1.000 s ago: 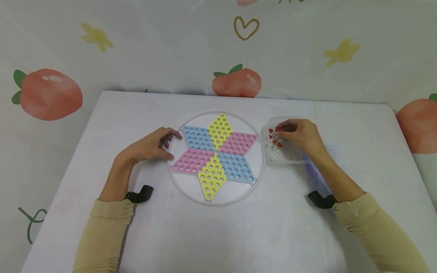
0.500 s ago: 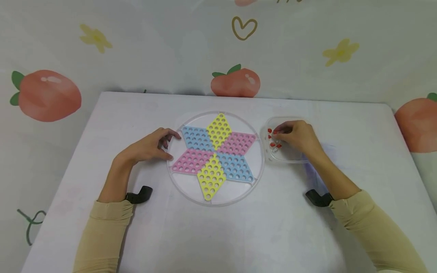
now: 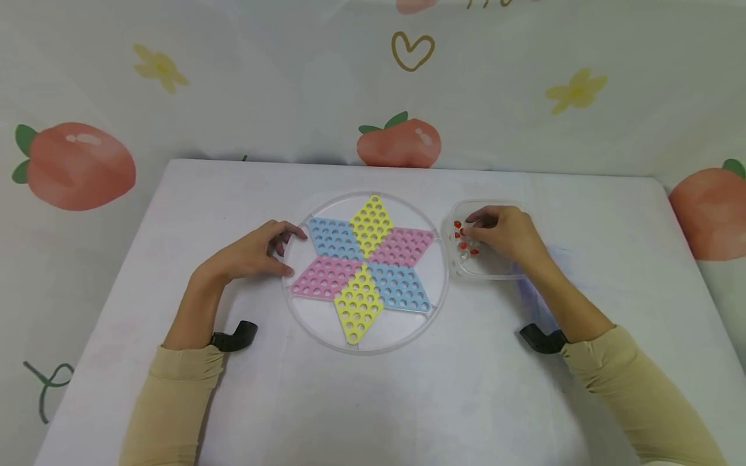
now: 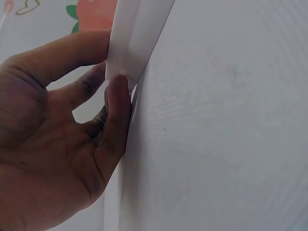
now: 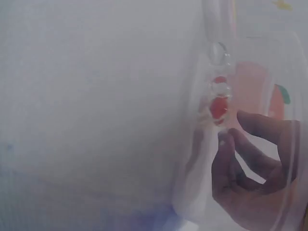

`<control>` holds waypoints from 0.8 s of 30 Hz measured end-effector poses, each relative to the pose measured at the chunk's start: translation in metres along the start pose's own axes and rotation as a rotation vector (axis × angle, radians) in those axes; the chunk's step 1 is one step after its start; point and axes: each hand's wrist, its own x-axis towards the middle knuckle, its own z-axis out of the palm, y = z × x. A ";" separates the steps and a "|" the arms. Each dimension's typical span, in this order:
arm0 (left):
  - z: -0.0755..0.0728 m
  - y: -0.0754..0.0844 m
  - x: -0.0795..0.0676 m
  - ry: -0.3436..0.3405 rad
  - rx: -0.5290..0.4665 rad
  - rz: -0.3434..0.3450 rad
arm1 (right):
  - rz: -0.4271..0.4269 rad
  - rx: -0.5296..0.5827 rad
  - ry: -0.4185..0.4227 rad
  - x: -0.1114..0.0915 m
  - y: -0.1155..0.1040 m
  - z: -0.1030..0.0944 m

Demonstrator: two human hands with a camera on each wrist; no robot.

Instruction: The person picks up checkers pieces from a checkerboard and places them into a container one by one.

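My left hand [image 3: 253, 254] lies at the left rim of a round Chinese checkers board [image 3: 367, 349], thumb and index finger spread along the edge. In the left wrist view, the fingertips of the left hand [image 4: 57, 139] touch the white rim. My right hand [image 3: 508, 234] reaches over a clear plastic box [image 3: 495, 277], fingertips among red and clear marbles [image 3: 463, 246]. The right wrist view looks through the box wall: the right hand [image 5: 255, 178] has thumb and index tips apart, just beside a red marble [image 5: 219, 108].
The board carries a star of yellow, pink and blue points with round holes. A bluish-purple sheet [image 3: 536, 301] lies by the box, under the right forearm. Behind the white table [image 3: 361, 414] hangs a printed backdrop [image 3: 291, 84] with fruit and flowers.
The right fingertips have shifted slightly left within the box, and a red marble by them has moved left and nearer the others. The left hand stays at the board's rim.
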 end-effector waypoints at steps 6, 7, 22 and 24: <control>0.000 -0.002 -0.004 0.022 0.015 0.011 | -0.081 0.021 0.073 -0.014 -0.007 -0.013; 0.000 -0.002 -0.005 0.028 0.020 0.008 | -0.101 0.025 0.099 -0.017 -0.007 -0.015; 0.008 0.020 -0.026 0.200 0.307 -0.095 | -0.234 -0.054 0.333 -0.052 0.042 -0.045; 0.007 0.023 -0.031 0.228 0.363 -0.101 | -0.237 -0.085 0.308 -0.054 0.051 -0.046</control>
